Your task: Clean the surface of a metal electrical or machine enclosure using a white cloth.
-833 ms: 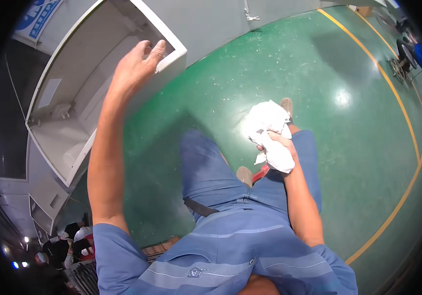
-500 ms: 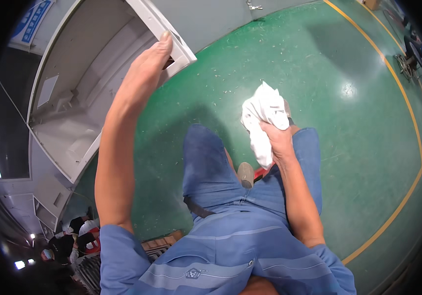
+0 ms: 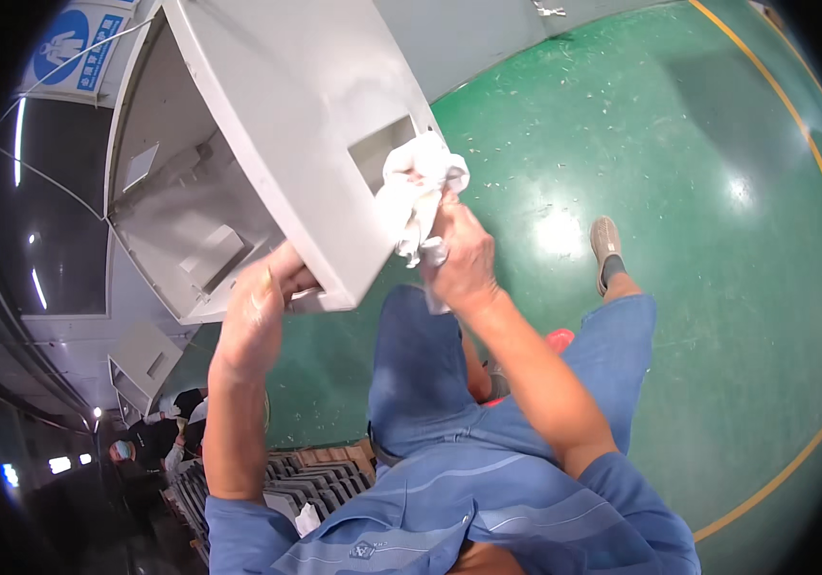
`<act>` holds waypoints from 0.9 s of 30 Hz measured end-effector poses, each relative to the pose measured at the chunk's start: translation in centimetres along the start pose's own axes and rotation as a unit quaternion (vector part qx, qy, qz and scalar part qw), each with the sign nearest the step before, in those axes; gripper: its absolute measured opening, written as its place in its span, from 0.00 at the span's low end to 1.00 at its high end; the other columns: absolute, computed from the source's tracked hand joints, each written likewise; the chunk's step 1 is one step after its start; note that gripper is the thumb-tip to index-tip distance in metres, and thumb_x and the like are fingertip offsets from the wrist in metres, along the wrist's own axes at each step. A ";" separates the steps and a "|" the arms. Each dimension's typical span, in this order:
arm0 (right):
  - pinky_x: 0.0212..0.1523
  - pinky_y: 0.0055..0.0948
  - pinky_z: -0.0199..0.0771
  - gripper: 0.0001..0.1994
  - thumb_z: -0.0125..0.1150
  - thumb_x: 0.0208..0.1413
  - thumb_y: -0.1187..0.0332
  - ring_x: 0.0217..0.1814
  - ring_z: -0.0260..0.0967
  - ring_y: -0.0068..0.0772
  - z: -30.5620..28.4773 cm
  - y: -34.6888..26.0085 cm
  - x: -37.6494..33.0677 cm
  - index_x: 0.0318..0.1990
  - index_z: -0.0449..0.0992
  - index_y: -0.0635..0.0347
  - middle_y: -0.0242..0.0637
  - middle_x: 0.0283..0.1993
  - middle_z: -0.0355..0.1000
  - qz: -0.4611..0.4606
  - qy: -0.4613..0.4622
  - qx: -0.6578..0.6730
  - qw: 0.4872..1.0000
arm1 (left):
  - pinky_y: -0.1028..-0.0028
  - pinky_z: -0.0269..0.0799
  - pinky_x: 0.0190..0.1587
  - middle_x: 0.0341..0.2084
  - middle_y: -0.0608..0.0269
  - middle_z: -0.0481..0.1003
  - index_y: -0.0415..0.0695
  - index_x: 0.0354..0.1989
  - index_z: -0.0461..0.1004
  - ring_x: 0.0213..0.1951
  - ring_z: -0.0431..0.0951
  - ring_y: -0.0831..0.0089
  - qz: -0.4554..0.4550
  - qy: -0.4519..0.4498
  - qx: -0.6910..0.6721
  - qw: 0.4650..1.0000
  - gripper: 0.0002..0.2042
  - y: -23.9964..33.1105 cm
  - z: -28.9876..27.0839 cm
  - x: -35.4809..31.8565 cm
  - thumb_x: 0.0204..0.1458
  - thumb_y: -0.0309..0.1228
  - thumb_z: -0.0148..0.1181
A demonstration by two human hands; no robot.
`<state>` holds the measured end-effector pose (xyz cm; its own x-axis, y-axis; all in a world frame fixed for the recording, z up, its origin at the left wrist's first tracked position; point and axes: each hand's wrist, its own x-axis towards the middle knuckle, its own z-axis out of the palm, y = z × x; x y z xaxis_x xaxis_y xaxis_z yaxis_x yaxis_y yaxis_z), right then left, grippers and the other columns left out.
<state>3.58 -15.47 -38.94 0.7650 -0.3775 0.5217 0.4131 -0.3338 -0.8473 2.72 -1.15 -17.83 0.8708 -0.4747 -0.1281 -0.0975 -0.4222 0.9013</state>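
Note:
A large pale grey metal cabinet (image 3: 286,96), with a hollow inside and a smooth outer panel, stands at the upper left. My left hand (image 3: 262,297) is at its near lower edge, its fingers bent around the rim and partly hidden inside. My right hand (image 3: 464,247) grips a bunched white cloth (image 3: 421,182). That cloth lies over the lower right part of a rectangular cutout (image 3: 373,153) in the panel, close to the panel's right edge.
Behind me at the lower left lies a stack of grey metal parts (image 3: 310,474). Another person (image 3: 157,436) is beyond it, near a smaller grey cabinet (image 3: 143,359). Yellow lines (image 3: 785,101) mark the green floor on the right. A blue and white sign (image 3: 71,48) hangs at the upper left.
The cabinet has turned, so its outer panel now faces me. My left hand has moved down to its near edge. My right hand has brought the cloth up and left to the panel.

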 end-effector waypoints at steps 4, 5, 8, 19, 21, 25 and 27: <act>0.46 0.45 0.75 0.24 0.59 0.43 0.77 0.49 0.72 0.56 2.8 9.2 2.2 0.53 0.69 0.72 0.55 0.48 0.73 0.090 -0.111 -0.164 0.976 | 0.71 0.65 0.44 0.41 0.53 0.74 0.29 0.58 0.67 0.41 0.74 0.68 -0.021 -0.001 0.011 1.000 0.43 -1.5 0.0 1.6 0.55 0.65 0.44; 0.47 0.45 0.75 0.24 0.58 0.43 0.78 0.49 0.72 0.56 3.5 10.8 3.1 0.52 0.70 0.72 0.54 0.48 0.74 0.162 -0.198 -0.186 0.949 | 0.71 0.64 0.43 0.39 0.53 0.74 0.29 0.58 0.67 0.40 0.73 0.68 -0.027 -0.002 0.013 1.000 0.43 -2.0 0.1 1.8 0.55 0.64 0.44; 0.48 0.43 0.76 0.23 0.55 0.42 0.82 0.49 0.74 0.54 5.5 14.7 2.9 0.51 0.71 0.71 0.53 0.47 0.74 0.317 -0.320 -0.169 0.877 | 0.72 0.62 0.40 0.36 0.55 0.72 0.29 0.57 0.68 0.36 0.71 0.70 -0.040 -0.004 0.022 0.999 0.42 -3.5 0.3 1.8 0.56 0.64 0.44; 0.45 0.31 0.78 0.21 0.52 0.49 0.84 0.46 0.76 0.35 2.3 4.7 1.4 0.53 0.69 0.73 0.44 0.45 0.75 0.448 0.080 0.368 0.811 | 0.74 0.55 0.28 0.22 0.63 0.67 0.29 0.54 0.70 0.25 0.63 0.78 -0.022 0.016 0.043 0.999 0.39 -5.8 -4.6 0.8 0.58 0.62 0.43; 0.49 0.28 0.73 0.17 0.55 0.51 0.80 0.48 0.74 0.33 1.3 -0.1 3.6 0.50 0.73 0.72 0.43 0.50 0.74 0.276 -0.058 0.220 0.934 | 0.75 0.54 0.26 0.19 0.64 0.66 0.29 0.53 0.71 0.22 0.61 0.79 -0.016 0.044 0.040 0.998 0.39 -6.3 -4.9 0.9 0.58 0.61 0.42; 0.54 0.34 0.69 0.18 0.57 0.56 0.70 0.55 0.69 0.40 5.6 -7.4 8.4 0.52 0.74 0.69 0.49 0.55 0.69 -0.016 -0.097 0.239 0.966 | 0.74 0.56 0.25 0.18 0.63 0.67 0.29 0.51 0.72 0.21 0.62 0.79 -0.028 0.092 0.049 0.994 0.37 -7.2 -6.9 0.7 0.60 0.60 0.41; 0.54 0.34 0.67 0.20 0.58 0.58 0.63 0.55 0.66 0.41 8.2 -7.9 9.8 0.54 0.75 0.67 0.51 0.57 0.66 -0.124 -0.108 0.174 0.971 | 0.71 0.61 0.29 0.21 0.59 0.69 0.29 0.49 0.72 0.25 0.66 0.75 -0.026 0.136 0.075 0.987 0.36 -7.6 -7.4 0.6 0.61 0.58 0.39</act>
<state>11.83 -9.47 -27.93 0.6903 -0.1210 0.7134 0.7117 -0.0645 -0.6996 7.51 7.45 -21.66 0.9718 -0.2327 -0.0375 -0.1024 -0.5600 0.8222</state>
